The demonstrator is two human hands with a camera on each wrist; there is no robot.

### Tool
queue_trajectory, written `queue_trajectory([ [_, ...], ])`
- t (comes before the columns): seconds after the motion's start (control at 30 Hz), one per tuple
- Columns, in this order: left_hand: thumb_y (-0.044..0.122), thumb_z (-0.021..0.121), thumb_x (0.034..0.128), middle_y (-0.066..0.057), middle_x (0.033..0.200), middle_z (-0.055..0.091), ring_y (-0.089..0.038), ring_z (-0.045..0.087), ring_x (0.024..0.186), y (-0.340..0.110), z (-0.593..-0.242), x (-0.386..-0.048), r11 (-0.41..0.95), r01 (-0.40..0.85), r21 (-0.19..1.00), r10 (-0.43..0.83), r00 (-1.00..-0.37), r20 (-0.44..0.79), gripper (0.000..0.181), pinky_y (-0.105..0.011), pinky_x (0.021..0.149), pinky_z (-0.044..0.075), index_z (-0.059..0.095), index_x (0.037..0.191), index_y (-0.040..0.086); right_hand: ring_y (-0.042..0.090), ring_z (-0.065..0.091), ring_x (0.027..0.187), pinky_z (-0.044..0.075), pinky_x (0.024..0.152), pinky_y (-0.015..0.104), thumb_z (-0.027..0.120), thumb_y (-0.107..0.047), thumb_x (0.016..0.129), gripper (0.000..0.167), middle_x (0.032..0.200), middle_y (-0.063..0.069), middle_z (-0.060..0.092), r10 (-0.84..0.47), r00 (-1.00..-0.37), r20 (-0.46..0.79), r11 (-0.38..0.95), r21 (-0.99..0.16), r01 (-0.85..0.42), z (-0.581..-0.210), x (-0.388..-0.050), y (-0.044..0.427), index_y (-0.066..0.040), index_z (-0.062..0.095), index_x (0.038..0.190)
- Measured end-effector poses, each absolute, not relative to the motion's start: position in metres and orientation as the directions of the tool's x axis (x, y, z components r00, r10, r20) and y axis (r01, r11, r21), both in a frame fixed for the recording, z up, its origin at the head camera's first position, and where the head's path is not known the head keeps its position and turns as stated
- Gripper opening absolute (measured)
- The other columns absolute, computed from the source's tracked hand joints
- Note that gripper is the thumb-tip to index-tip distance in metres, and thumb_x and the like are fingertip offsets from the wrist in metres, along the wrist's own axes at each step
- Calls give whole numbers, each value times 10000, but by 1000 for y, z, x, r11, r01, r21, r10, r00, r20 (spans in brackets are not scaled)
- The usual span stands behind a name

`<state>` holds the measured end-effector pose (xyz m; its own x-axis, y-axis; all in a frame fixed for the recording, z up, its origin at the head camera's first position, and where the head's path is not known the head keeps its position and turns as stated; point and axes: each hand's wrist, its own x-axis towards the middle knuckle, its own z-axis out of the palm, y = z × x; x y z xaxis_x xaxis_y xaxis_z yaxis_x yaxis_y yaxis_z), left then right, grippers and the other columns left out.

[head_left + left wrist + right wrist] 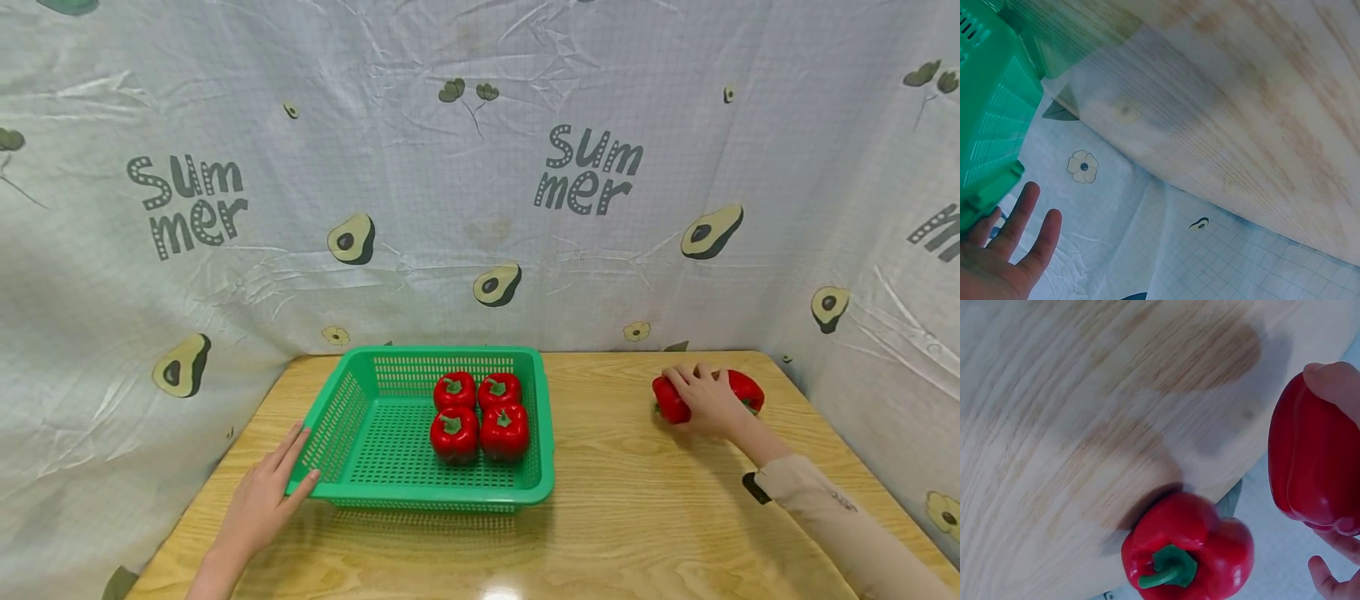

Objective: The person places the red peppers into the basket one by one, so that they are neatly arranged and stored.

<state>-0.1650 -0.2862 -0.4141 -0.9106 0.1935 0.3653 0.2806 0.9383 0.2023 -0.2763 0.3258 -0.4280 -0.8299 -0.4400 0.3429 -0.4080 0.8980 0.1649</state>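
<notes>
At the right of the table, the right hand point(711, 403) grips a red bell pepper point(671, 400); the right wrist view shows its thumb and fingers around that pepper point(1317, 456). Another red pepper point(746, 390) lies beside the hand, its green stem showing in the right wrist view point(1222, 550). The left hand point(262, 498), fingers extended, touches the left rim of a green plastic basket point(442, 493). In the left wrist view the same hand point(1013, 253) is spread against the basket's edge point(997, 125). Several red peppers point(504, 432) stand together in the basket's right half.
The wooden table point(622, 500) spans the view, its surface showing between the basket and the right hand. A pale cloth point(420, 208) printed with avocados and lettering hangs behind the table and along both sides.
</notes>
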Motion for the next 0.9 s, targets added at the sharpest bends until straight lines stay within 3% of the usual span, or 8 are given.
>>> queue_trajectory([
  [0.2, 308, 521, 890, -198, 1404, 338, -446, 483, 1093, -285, -414, -164, 938, 276, 209, 189, -913, 360, 594, -575, 813, 405, 332, 1374, 20, 386, 489, 900, 367, 683, 580, 796, -437, 563, 817, 1125, 146, 498, -430, -827, 361, 901, 120, -417, -424, -271, 316, -76, 417, 1190],
  [0.5, 309, 519, 890, -189, 1409, 334, -451, 480, 1091, -285, -413, -164, 934, 282, 217, 191, -911, 365, 591, -577, 804, 406, 332, 1376, 28, 367, 498, 850, 366, 678, 521, 812, -420, 525, 803, 1086, 126, 479, -477, -770, 424, 871, 115, -477, -415, -267, 300, -172, 436, 1190],
  [0.7, 315, 509, 897, -189, 1414, 327, -459, 476, 1088, -285, -411, -163, 934, 282, 221, 193, -915, 354, 594, -578, 799, 405, 319, 1382, 30, 331, 473, 843, 382, 644, 489, 791, -406, 533, 763, 1066, 111, 494, -505, -734, 454, 854, 139, -501, -405, -265, 285, -178, 453, 1179],
  [0.9, 316, 513, 895, -193, 1414, 324, -458, 471, 1101, -285, -412, -165, 934, 279, 224, 192, -919, 344, 601, -578, 809, 403, 310, 1388, 38, 327, 484, 907, 416, 698, 496, 792, -420, 541, 797, 1095, 110, 503, -530, -720, 449, 838, 147, -525, -395, -262, 268, -193, 437, 1217],
])
